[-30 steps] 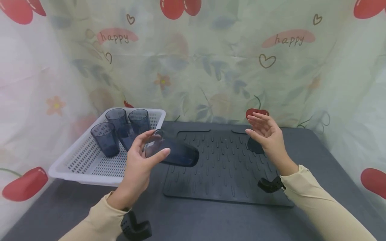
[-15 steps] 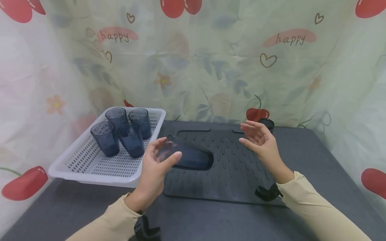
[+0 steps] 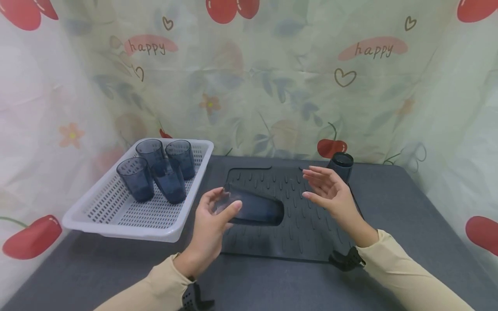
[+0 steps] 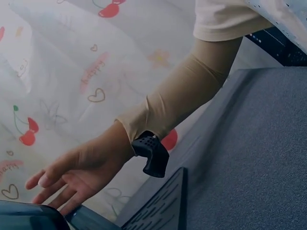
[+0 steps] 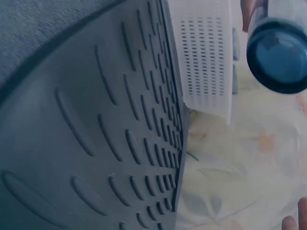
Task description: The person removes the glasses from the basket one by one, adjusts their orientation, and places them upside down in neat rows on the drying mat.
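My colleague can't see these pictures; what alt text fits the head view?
A person's left hand holds a blue glass nearly horizontal above a dark ridged mat; the right hand is empty. Four glasses sit in a white basket at left; an upside-down glass stands behind the right hand.

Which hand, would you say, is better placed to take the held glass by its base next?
Probably the right hand: it is open, facing the base, while the left hand grips the glass's other end.

Right hand [image 4: 88,167] beyond blue glass [image 4: 31,219] (cropped by frame edge); ridged mat [image 4: 160,203] below.
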A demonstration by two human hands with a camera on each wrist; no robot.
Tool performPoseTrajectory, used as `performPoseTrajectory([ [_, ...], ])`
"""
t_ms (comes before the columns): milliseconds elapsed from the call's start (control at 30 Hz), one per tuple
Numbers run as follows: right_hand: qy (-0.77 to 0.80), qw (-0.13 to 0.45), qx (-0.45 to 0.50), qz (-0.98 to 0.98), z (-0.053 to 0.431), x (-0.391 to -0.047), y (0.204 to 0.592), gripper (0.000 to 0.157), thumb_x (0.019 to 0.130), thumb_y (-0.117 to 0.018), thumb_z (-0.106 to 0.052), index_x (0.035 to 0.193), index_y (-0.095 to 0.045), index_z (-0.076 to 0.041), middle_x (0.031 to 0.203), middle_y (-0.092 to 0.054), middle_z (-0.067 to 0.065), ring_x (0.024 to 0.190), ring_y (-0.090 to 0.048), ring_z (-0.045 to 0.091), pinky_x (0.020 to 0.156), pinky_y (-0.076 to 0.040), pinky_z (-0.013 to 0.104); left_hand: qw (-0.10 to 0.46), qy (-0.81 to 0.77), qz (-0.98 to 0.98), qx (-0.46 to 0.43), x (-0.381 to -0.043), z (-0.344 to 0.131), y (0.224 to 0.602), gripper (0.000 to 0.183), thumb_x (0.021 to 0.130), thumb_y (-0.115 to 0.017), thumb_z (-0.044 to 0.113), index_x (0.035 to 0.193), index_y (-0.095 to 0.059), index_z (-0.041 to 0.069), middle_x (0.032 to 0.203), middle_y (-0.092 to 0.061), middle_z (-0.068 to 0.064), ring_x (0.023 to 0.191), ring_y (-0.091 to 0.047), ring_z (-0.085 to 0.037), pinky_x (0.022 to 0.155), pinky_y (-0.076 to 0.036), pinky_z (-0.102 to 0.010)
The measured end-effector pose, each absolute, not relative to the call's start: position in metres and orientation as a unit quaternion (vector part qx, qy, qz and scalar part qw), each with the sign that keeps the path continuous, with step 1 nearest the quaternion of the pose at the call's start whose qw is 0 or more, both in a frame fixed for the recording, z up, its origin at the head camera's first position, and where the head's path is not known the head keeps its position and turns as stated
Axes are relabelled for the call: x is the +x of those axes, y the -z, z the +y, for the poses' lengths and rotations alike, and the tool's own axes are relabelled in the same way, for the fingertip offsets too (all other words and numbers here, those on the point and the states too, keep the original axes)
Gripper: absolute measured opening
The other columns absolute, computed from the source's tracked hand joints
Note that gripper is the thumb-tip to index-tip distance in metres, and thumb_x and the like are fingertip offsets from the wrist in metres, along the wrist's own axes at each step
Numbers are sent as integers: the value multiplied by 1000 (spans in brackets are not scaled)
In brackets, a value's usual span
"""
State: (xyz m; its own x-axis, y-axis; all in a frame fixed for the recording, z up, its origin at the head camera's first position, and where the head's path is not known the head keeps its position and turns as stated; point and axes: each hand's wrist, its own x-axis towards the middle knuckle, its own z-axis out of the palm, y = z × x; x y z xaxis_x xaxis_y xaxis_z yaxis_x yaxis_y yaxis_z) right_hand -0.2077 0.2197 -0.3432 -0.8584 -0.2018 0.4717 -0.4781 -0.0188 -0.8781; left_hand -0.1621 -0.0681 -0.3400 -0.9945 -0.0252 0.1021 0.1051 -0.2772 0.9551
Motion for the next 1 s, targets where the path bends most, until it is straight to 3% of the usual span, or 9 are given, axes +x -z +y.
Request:
performPoseTrajectory([
  [233, -669, 71, 296, -678, 218, -202, 353, 66, 81, -66, 16, 139, -36, 10, 137, -55, 9, 127, -53, 15, 105, -42, 25, 35, 804, -593, -34, -162, -62, 346, 57, 84, -66, 2, 131, -35, 3, 128, -43, -11, 114, -49, -25, 78, -49, -37],
  [467, -654, 36, 318, -685, 213, -197, 361, 70, 81, -69, 11, 142, -38, 0, 139, -52, 11, 130, -51, 14, 107, -41, 27, 34, 811, -583, -32, -162, -58, 347, 57, 83, -67, 1, 130, -35, 3, 128, -42, -11, 114, -48, -26, 78, -49, -39],
  [700, -643, 1, 338, -687, 205, -192, 371, 71, 82, -69, 9, 143, -33, 5, 141, -49, 14, 131, -49, 15, 107, -40, 25, 27, 810, -585, -36, -162, -56, 347, 58, 83, -67, 2, 131, -34, 2, 129, -42, -13, 118, -47, -29, 81, -49, -40],
  [1000, -632, -32, 292, -717, 191, -183, 380, 77, 79, -76, 0, 145, -36, -4, 144, -46, 7, 129, -48, 6, 101, -45, 20, 22, 807, -589, -34, -161, -54, 349, 61, 84, -68, 4, 133, -33, 0, 128, -44, -13, 117, -48, -28, 81, -50, -39],
])
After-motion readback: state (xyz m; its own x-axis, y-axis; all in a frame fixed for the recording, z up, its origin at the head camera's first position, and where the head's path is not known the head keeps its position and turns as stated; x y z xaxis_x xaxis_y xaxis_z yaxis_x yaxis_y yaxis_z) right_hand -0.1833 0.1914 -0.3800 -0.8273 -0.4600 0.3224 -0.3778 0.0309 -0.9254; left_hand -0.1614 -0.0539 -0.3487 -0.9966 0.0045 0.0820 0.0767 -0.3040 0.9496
